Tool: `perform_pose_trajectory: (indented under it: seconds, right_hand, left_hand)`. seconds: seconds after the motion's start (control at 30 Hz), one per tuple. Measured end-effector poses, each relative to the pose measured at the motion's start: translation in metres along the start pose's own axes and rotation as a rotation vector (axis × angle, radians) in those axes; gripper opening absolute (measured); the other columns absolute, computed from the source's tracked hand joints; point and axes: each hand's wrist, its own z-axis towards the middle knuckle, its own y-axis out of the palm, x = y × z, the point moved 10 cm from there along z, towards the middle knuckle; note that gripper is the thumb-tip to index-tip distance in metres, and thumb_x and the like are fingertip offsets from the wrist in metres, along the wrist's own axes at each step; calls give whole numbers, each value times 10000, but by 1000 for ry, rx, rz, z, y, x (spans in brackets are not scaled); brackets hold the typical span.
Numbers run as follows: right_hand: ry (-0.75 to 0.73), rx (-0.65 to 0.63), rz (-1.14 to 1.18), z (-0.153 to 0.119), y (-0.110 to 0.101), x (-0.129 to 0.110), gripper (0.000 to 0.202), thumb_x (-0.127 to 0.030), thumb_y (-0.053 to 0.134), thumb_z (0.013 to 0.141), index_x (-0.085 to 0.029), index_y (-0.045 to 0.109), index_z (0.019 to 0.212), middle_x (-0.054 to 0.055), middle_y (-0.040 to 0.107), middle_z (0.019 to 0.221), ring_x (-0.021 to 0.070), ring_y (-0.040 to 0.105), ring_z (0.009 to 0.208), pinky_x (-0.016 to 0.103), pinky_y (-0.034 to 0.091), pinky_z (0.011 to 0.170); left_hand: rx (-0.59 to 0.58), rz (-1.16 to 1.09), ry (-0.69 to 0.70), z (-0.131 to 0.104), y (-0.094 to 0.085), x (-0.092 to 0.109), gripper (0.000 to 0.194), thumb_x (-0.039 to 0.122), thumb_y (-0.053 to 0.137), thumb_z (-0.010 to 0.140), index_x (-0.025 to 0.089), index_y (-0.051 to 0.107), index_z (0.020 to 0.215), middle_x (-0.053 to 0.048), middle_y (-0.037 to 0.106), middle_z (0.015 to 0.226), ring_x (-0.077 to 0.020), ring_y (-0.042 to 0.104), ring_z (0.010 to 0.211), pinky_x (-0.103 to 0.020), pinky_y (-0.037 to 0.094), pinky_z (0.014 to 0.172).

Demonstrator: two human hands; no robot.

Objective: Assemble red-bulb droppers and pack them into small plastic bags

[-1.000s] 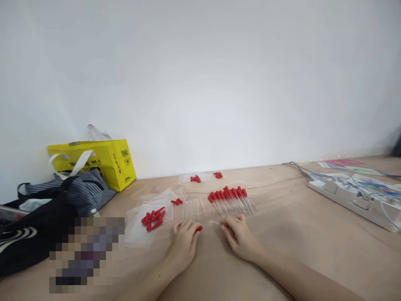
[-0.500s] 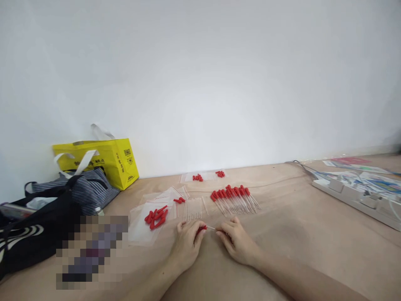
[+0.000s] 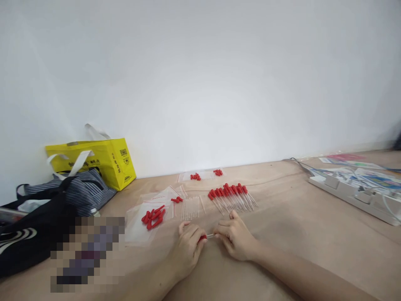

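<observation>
My left hand point(image 3: 188, 246) is closed, pinching a red rubber bulb point(image 3: 203, 238) between thumb and fingers. From the bulb's mouth a clear, thin glass tube point(image 3: 210, 236) runs across to my right hand point(image 3: 233, 236), whose fingers are pinched on its other end. How deep the tube sits in the bulb is hidden. Beyond my hands, a row of bare glass tubes point(image 3: 189, 208) lies on the table. To their right is a bunch of droppers point(image 3: 232, 197), clear tubes with red bulbs on. Loose red bulbs point(image 3: 153, 216) rest on clear zip bags point(image 3: 138, 234) at the left.
More red bulbs point(image 3: 196, 177) and tubes lie on a bag by the wall. On the left stand a yellow bag point(image 3: 114, 167), a striped bag point(image 3: 97, 194) and a black bag point(image 3: 37, 234). A white tray point(image 3: 351, 196) with printed sheets is at the right.
Both hands, with the bulb and tube between them, have come slightly nearer to me. Less of the tube shows between my fingers. The whole view has shifted a little.
</observation>
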Motion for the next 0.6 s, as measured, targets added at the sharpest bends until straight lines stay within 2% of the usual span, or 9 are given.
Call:
perform_pose_trajectory:
  seconds: [0.17,0.4,0.47,0.6]
  right_hand:
    - [61,-32,39,2,8,0,230,-151,367,793,-206,585,747,0,642,691,115,499,603,273,218,668]
    - [158,-183,101,5,25,9,212,-158,396,788,-190,584,696,-14,639,660,106,505,594,264,241,710]
    - [154,-193,120,5,24,9,224,-167,386,803,-191,591,717,-12,638,670,108,506,602,264,246,715]
    - [83,-163,126,5,14,6,210,-234,403,826,-218,612,812,2,633,803,132,518,740,269,239,716]
  left_hand:
    - [-17,3,26,1,-1,4,176,159,344,833,194,497,754,-9,581,711,-156,537,694,-382,292,847]
    - [-27,-10,73,2,2,5,177,148,354,840,189,500,749,4,590,722,-151,538,709,-375,279,851]
    - [-45,-11,56,3,4,1,180,137,359,842,192,510,761,6,597,739,-151,543,726,-382,265,856]
    - [-75,-11,41,4,1,-7,151,156,403,839,213,543,844,2,614,788,-165,551,777,-399,247,859]
